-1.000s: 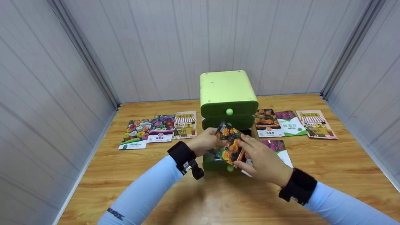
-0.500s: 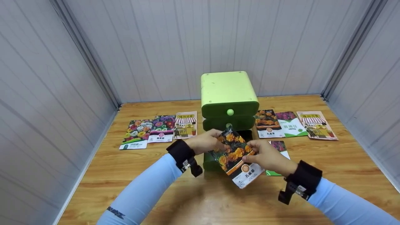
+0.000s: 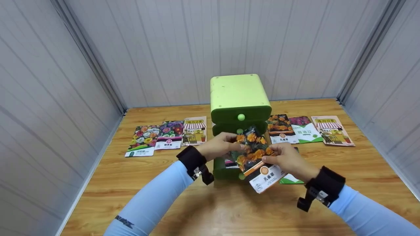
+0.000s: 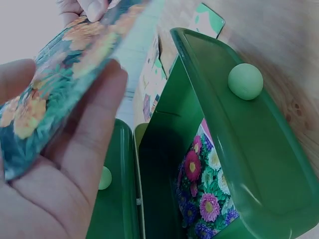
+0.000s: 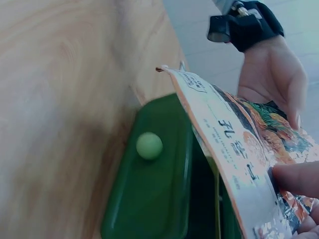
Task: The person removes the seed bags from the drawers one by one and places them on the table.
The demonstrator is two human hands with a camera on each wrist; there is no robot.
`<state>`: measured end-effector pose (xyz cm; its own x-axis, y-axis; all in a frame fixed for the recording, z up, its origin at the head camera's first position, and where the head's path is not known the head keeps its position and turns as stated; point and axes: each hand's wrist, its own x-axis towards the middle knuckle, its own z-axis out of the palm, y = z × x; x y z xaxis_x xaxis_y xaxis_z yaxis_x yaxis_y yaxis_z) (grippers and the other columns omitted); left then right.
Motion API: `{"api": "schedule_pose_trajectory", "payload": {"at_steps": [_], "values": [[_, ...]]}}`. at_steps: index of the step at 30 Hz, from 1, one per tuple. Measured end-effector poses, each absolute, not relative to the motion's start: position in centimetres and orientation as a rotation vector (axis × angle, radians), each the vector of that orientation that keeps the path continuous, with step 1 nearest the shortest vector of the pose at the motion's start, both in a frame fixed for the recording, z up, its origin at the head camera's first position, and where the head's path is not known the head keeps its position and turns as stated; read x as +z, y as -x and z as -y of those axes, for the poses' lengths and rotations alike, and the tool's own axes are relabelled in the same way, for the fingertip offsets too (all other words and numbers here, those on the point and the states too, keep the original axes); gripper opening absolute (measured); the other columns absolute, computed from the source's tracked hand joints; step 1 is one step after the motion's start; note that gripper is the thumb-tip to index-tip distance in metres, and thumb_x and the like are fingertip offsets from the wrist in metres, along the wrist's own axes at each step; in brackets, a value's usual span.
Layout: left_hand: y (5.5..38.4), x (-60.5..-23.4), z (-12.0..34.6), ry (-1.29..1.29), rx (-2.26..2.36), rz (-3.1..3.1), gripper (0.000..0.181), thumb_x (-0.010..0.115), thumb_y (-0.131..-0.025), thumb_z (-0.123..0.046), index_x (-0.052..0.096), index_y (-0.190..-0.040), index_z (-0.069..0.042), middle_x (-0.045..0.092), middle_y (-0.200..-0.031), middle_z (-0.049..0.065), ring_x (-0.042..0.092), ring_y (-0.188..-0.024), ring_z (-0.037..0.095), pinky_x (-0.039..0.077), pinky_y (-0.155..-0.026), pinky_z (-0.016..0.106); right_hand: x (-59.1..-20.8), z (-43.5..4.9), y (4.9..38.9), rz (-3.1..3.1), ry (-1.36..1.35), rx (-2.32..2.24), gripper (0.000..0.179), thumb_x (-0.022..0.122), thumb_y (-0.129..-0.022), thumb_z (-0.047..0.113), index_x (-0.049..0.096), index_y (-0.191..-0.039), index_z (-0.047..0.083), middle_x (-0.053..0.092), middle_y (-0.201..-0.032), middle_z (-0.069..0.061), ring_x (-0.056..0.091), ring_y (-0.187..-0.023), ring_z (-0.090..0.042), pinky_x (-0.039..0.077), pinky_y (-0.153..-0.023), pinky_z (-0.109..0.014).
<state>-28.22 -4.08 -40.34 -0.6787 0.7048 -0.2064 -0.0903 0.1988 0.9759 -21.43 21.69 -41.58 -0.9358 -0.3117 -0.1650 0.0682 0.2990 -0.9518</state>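
Both hands hold a seed packet [image 3: 254,152] with orange flowers on black and a white label end, above the pulled-out bottom drawer [image 3: 223,173]. My left hand [image 3: 219,146] pinches its left side, thumb over the face and fingers beneath. At the right edge, my right hand [image 3: 291,160] grips it with the thumb on top. Inside the drawer, a packet with pink, white and purple flowers [image 4: 208,199] shows in the left wrist view. A green-and-white packet [image 3: 290,179] lies on the table, partly hidden below my right hand.
A light green cabinet [image 3: 239,91] with dark green drawer fronts stands mid-table. Left of it lie a mixed-flower packet [image 3: 144,137], a purple-flower packet [image 3: 170,132] and a pink shop-picture packet [image 3: 194,131]. On its right are orange-flower [image 3: 281,126], green-white [image 3: 305,129] and pink [image 3: 332,131] packets.
My right hand has gone from lying against the orange-flower packet to pinching its right edge. The packet has turned to show its white label, then shifted slightly right and up.
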Motion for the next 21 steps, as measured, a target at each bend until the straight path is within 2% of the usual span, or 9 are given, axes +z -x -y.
{"api": "schedule_pose_trajectory", "payload": {"at_steps": [4, 8, 13, 18, 21], "values": [[28.4, -40.6, 4.2, -0.526, 1.613, -1.746, 0.036, 0.060, -0.099, -0.019, 0.055, -0.131, -0.003, 0.064, -0.122, 0.015, 0.067, -0.105, 0.034, 0.051, -0.092, 0.054, -41.3, -23.3, 21.6, -2.212, 0.187, -1.743, 0.039, 0.065, -0.095, 0.012, 0.057, -0.127, -0.008, 0.072, -0.100, -0.018, 0.071, -0.080, -0.023, 0.059, -0.069, -0.033], [28.7, -40.9, 4.5, -0.512, 1.609, -1.761, 0.034, 0.053, -0.102, -0.017, 0.052, -0.132, 0.000, 0.063, -0.124, 0.021, 0.062, -0.113, 0.042, 0.053, -0.091, 0.050, -41.3, -25.2, 21.9, -2.230, 0.140, -1.789, 0.045, 0.066, -0.095, 0.015, 0.053, -0.131, -0.009, 0.071, -0.107, -0.017, 0.070, -0.086, -0.020, 0.058, -0.075, -0.031], [28.9, -41.3, 4.8, -0.442, 1.617, -1.791, 0.033, 0.052, -0.103, -0.015, 0.053, -0.132, 0.000, 0.065, -0.119, 0.017, 0.063, -0.112, 0.039, 0.055, -0.089, 0.044, -41.6, -28.0, 22.3, -2.291, 0.094, -1.854, 0.051, 0.066, -0.095, 0.016, 0.049, -0.134, -0.011, 0.071, -0.110, -0.010, 0.067, -0.092, -0.011, 0.055, -0.080, -0.024], [28.9, -41.5, 4.9, -0.398, 1.604, -1.839, 0.031, 0.054, -0.101, -0.014, 0.054, -0.129, 0.001, 0.063, -0.118, 0.016, 0.067, -0.102, 0.029, 0.056, -0.088, 0.042, -42.4, -30.7, 22.7, -2.358, -0.039, -1.875, 0.055, 0.070, -0.093, 0.021, 0.050, -0.133, -0.011, 0.069, -0.103, 0.005, 0.064, -0.092, -0.005, 0.053, -0.079, -0.021], [29.0, -41.8, 4.9, -0.388, 1.580, -1.882, 0.030, 0.058, -0.100, -0.014, 0.056, -0.126, 0.000, 0.062, -0.122, 0.018, 0.067, -0.103, 0.030, 0.057, -0.086, 0.040, -43.2, -32.2, 23.0, -2.380, -0.117, -1.867, 0.056, 0.071, -0.092, 0.022, 0.050, -0.133, -0.011, 0.066, -0.099, 0.011, 0.063, -0.091, -0.003, 0.052, -0.079, -0.019]]}}
